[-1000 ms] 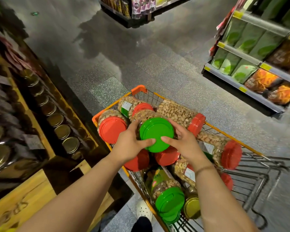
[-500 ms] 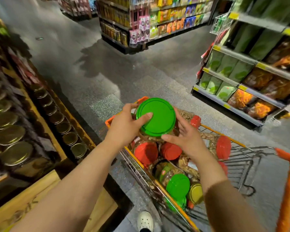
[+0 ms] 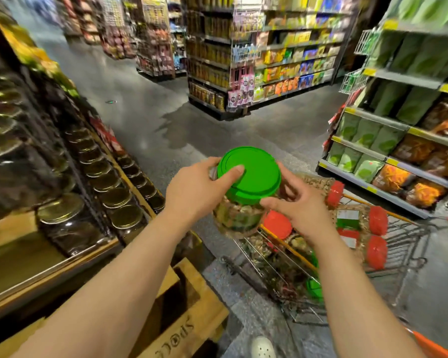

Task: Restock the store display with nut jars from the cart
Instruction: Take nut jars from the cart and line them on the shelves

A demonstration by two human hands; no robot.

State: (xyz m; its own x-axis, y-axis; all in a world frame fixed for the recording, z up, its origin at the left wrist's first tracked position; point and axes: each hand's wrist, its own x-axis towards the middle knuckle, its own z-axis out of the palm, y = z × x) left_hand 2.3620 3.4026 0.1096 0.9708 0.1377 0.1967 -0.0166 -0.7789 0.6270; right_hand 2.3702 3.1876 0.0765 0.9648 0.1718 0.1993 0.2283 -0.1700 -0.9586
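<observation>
Two hands hold up a jar of nuts with a green lid.

The left hand wraps round the jar, its thumb lying on the green lid. The right hand curls round the jar's other side. Below the right hand sits the cart, with red-lid jars inside. Beside the left hand is the display of gold-topped jars.

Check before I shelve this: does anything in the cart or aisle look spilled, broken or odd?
Nothing stands out. The green-lidded clear plastic nut jar is closed, held in both the left hand and right hand. Red-lidded jars lie sideways in the orange wire cart, lids on.
</observation>
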